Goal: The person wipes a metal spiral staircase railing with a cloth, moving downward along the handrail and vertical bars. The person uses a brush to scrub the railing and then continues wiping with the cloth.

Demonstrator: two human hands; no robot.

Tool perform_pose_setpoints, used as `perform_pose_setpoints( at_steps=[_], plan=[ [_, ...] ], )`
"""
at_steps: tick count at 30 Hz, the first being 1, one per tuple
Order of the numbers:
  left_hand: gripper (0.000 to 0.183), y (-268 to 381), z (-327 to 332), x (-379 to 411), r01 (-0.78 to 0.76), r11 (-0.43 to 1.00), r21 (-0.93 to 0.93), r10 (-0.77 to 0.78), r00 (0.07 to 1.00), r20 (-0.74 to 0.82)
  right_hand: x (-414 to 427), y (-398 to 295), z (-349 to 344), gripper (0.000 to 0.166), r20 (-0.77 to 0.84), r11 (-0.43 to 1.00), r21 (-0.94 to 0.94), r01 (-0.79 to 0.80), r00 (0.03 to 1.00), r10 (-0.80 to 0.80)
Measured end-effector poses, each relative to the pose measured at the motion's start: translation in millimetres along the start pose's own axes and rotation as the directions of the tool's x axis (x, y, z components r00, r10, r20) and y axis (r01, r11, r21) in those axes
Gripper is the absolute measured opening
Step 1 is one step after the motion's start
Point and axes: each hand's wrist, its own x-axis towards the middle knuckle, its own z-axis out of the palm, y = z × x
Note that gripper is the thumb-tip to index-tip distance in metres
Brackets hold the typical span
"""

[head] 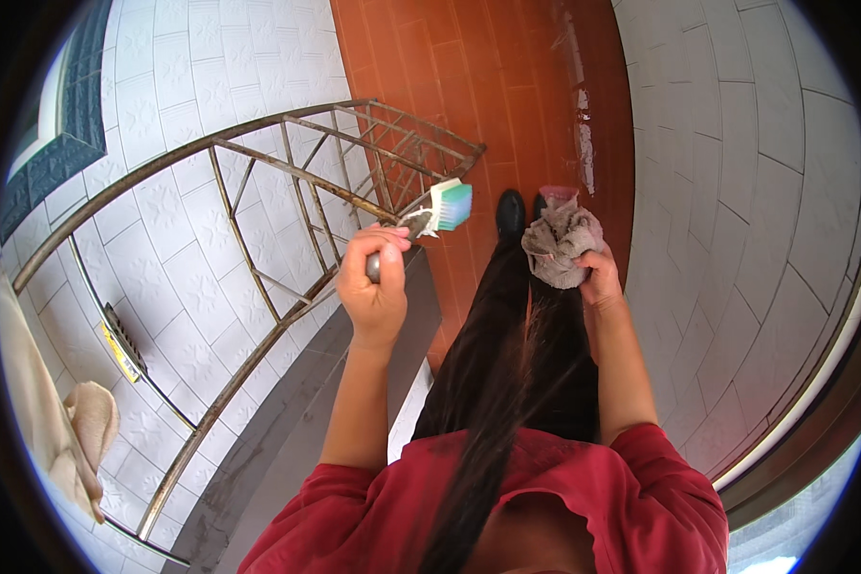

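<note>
My left hand (372, 283) is wrapped around the greyish handle of a scrub brush (452, 205). The brush head has a white back and green-blue bristles, with ragged white material where it meets the handle. A worn metal rack (247, 156) stands just behind this hand; whether the hand touches it, I cannot tell. Bunched up in my right hand (600, 278) is a grey-brown rag (563, 242), held above my legs. A small pinkish piece (558, 191) shows at the rag's far edge.
Orange-brown floor tiles (466, 79) lie between two tiled walls. Along the left, the rack's bars reach out towards my feet. On that side are a black-and-yellow object (123, 344) on a thin bar and a beige cloth (90, 423). A grey ledge (294, 405) runs beside me.
</note>
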Motion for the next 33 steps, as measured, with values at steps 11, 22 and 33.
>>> perform_pose_setpoints(
  at_steps=[11,22,33],
  plan=[
    [0.013,45.1,-25.6,40.0,-0.261,0.926,0.272,0.177,0.938,0.299,9.9,-24.0,65.6,0.050,0.058,0.960,-0.238,0.145,0.989,-0.135],
    [0.063,30.9,115.8,40.8,-0.464,0.260,0.847,-0.455,0.715,0.531,4.6,-55.9,47.3,0.047,-0.085,0.974,-0.088,0.207,0.973,-0.214],
    [0.054,1.1,123.4,59.8,-0.125,0.217,0.968,-0.746,0.619,0.247,15.7,-117.7,19.2,0.046,-0.041,0.949,-0.302,0.095,0.993,-0.112]
  ],
)
